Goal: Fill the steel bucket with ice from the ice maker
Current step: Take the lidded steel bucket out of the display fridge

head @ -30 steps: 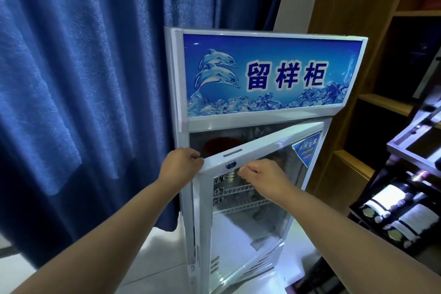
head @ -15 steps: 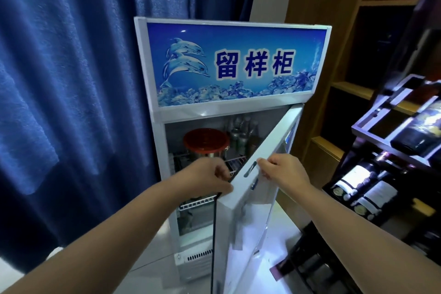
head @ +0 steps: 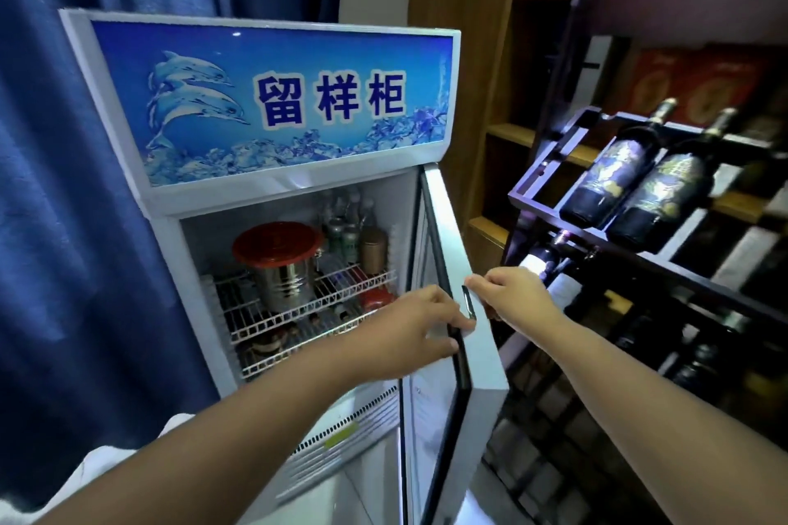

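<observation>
A small white cooler cabinet (head: 273, 192) with a blue dolphin sign stands before me, its glass door (head: 452, 269) swung wide open to the right. On the top wire shelf (head: 307, 311) sits a steel bucket (head: 283, 277) with a red lid. My left hand (head: 420, 324) grips the door's inner edge, fingers curled round it. My right hand (head: 509, 294) holds the door's outer edge by the handle slot. No ice is visible.
Bottles (head: 351, 226) stand behind the bucket and more items lie on the lower shelf. A dark wine rack (head: 639, 226) with lying bottles is close on the right. Blue curtains (head: 64, 183) hang left; wooden shelving (head: 503, 132) stands behind.
The door has swung from barely ajar to wide open, both hands going with it to the right. The bucket and shelves inside have come into view.
</observation>
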`<state>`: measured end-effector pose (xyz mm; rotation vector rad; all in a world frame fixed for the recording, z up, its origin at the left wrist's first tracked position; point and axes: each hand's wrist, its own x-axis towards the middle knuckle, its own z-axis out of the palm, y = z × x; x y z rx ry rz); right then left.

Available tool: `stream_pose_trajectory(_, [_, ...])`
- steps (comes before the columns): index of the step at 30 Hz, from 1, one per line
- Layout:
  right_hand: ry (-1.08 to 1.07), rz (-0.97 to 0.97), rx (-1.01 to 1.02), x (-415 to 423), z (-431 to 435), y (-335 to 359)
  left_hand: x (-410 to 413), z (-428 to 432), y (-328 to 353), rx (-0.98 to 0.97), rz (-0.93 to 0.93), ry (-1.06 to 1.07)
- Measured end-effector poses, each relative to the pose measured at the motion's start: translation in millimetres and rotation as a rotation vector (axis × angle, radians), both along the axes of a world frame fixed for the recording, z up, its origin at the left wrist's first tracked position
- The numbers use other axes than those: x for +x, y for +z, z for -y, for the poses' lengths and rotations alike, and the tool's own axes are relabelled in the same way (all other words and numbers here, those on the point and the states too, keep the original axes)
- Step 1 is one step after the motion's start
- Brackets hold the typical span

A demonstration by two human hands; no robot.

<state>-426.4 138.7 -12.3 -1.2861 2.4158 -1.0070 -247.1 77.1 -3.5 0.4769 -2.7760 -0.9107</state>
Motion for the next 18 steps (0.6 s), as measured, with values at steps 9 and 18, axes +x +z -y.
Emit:
stream_pose_trajectory(9, [-0.073, -0.037, 0.037, -50.5, -38.8, -1.9, -61.6, -33.2, 0.2, -0.145, 0.048, -0.052])
stream_pose_trajectory(18, [-0.044, -0.189, 0.044, -58.6, -16.0, 25.4, -74.9, -26.7, -18.7, -0.215, 0.003, -0.082])
